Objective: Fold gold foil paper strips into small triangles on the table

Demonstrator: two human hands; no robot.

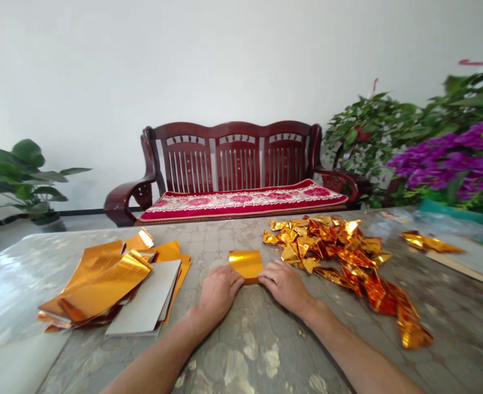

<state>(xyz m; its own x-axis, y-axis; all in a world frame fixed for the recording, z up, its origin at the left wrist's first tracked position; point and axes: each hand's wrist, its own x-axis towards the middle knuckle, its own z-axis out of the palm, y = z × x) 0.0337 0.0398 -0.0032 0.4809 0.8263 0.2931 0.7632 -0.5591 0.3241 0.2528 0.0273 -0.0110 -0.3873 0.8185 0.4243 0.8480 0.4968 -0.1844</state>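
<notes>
The middle sheet (247,261) is shiny gold; the left pile (102,279) gold, its card (149,298) pale grey; the right folds (379,290) gold to orange-red. The counter (241,350) is grey, grid-lined, with cream blotches. Far settee (237,131): red-brown; its cushion (245,200) red, white-and-pink floral. Right blossoms (438,158): purple.

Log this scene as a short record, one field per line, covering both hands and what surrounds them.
Left hand: fingers at the gold sheet's near left corner
Right hand: fingers at its near right corner
Gold sheet: between the hands, on the patterned table
Left side: loose pile of gold sheets, some pale faces showing
Right side: heap of folded gold pieces
Far right: purple flowers
Beyond table: dark red wooden bench with red patterned cushion
</notes>
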